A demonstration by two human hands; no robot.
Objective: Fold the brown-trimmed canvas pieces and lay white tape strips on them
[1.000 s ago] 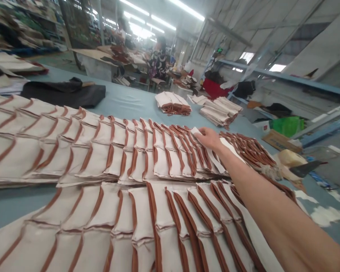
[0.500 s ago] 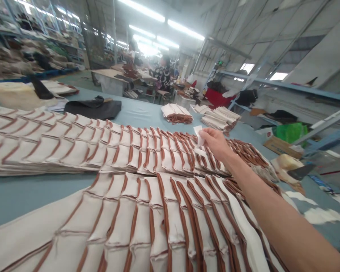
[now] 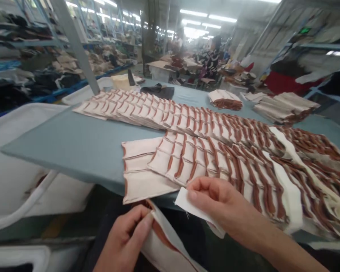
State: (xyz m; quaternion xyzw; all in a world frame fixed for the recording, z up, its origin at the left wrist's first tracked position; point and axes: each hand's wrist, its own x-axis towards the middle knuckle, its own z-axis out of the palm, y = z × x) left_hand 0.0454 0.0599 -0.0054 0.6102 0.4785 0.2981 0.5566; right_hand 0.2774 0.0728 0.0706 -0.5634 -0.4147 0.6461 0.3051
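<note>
My left hand (image 3: 130, 236) pinches the corner of a fabric panel (image 3: 161, 241), off-white outside with a brown inner face, held below the table's front edge. Just right of it, my right hand (image 3: 215, 204) grips a small white strip (image 3: 188, 204) between thumb and fingers; loose threads hang from the strip. Past my hands, overlapping off-white panels with brown edges (image 3: 187, 153) fan out along the front of the table. A second, longer row of such panels (image 3: 141, 107) runs behind them.
The blue-grey table (image 3: 59, 139) stretches away from me. At its far side lie a folded stack (image 3: 225, 99), a larger pile (image 3: 286, 107) and dark cloth (image 3: 158, 91). White tubs (image 3: 34, 113) stand at the left. A person in patterned clothing (image 3: 211, 62) is in the background.
My view has swung left. My right hand has come back from the far row to near my body with the white strip. My left hand has come into view, holding a panel.
</note>
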